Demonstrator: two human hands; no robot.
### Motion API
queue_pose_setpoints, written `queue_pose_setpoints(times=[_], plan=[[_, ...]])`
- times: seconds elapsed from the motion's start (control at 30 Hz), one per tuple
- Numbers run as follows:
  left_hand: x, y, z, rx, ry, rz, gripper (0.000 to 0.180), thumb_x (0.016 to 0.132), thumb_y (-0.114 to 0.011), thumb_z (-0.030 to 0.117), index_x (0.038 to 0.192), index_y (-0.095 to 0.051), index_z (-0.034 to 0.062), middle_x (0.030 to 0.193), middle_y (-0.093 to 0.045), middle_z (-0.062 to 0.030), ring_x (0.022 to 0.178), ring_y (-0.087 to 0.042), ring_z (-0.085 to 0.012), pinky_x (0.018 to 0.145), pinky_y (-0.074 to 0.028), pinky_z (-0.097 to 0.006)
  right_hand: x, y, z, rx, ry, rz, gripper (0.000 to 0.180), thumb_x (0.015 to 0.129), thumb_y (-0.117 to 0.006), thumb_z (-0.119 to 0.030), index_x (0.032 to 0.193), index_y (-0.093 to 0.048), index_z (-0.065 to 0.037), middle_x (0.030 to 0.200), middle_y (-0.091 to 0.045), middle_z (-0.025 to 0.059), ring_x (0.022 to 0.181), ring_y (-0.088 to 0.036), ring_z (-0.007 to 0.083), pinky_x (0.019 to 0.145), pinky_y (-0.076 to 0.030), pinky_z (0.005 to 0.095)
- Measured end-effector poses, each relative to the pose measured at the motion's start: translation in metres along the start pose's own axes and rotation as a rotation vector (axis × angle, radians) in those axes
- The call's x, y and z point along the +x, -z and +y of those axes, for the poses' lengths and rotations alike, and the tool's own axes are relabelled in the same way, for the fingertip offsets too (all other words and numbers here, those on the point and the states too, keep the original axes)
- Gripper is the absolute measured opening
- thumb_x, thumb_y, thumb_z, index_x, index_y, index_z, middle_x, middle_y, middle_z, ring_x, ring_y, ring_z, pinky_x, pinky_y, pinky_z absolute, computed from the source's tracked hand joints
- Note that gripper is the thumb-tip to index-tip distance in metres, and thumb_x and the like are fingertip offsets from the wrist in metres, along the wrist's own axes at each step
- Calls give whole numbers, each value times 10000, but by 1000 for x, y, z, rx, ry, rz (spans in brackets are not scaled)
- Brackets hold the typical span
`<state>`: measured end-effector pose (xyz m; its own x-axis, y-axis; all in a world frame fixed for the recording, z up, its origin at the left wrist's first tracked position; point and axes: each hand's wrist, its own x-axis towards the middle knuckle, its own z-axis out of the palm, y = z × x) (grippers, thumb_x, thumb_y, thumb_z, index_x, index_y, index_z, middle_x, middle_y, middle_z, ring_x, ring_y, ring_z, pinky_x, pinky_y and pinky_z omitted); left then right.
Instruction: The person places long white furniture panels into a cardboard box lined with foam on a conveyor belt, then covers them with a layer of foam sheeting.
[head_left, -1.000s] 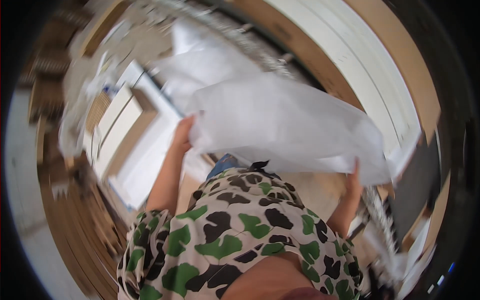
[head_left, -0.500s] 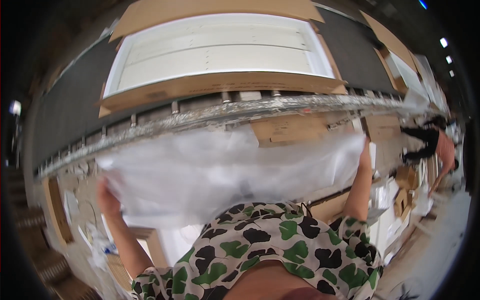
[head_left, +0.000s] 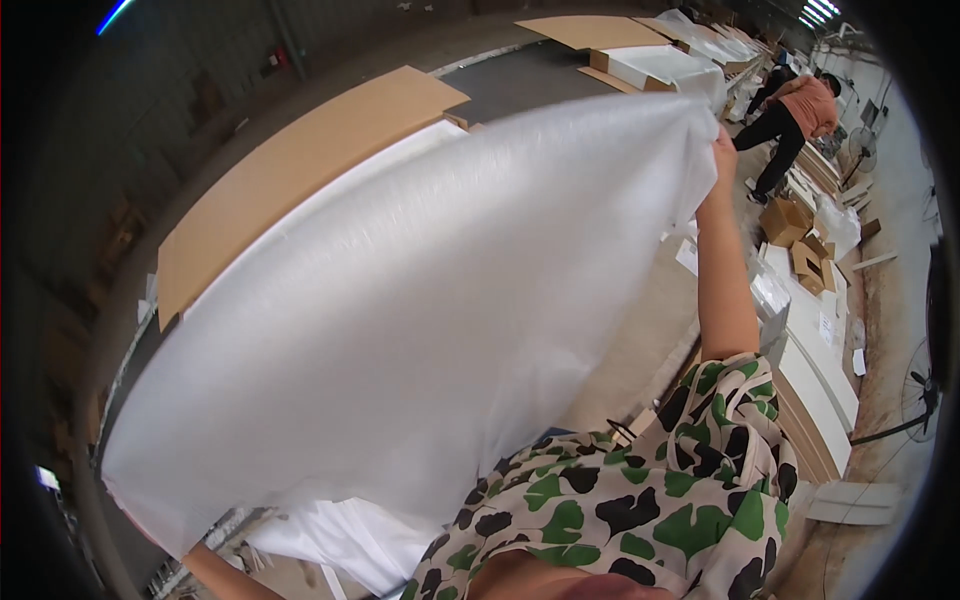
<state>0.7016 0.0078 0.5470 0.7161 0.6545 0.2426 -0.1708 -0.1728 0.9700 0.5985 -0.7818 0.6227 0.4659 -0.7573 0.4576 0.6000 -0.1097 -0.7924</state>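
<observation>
From my headset feed I see a long dark conveyor bench [head_left: 520, 85] carrying a flat brown cardboard sheet [head_left: 290, 170] with a white panel [head_left: 335, 195] lying on it, and, farther along, another cardboard sheet [head_left: 590, 30] under a white panel [head_left: 655, 65].

The left hand cannot be seen: only a strip of forearm [head_left: 225, 578] shows at the lower edge before the white foam sheet [head_left: 400, 320] covers it. The right hand [head_left: 722, 160] is partly wrapped in the sheet's corner, so its fingers are hidden. The sheet screens most of the white panel [head_left: 300, 205] and cardboard [head_left: 290, 165] behind it. The person in the orange top [head_left: 800, 110] far off is too small to tell what their hands do, and the standing fan [head_left: 918, 392] is cut by the dark rim
</observation>
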Motion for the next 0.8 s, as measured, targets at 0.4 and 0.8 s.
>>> queue_pose_setpoints(times=[0.4,0.8], plan=[[210,-142,-68,885,-422,76,548,904,-339,390,1214,-414,-56,1228,-439,-240,1150,-417,-323,974,-321,-343,153,-192,348,-923,-26,-608,351,722,-607,-179,1031,-572,-16,877,-628,168,840,-602,276,737,-461,332],[173,-164,-113,1129,-7,-128,540,896,-282,471,1080,-522,25,1163,-498,-183,1085,-459,-354,921,-297,-509,200,-187,270,-640,-282,-310,632,666,-745,-299,1142,-495,33,899,-587,64,809,-542,95,645,-438,227]])
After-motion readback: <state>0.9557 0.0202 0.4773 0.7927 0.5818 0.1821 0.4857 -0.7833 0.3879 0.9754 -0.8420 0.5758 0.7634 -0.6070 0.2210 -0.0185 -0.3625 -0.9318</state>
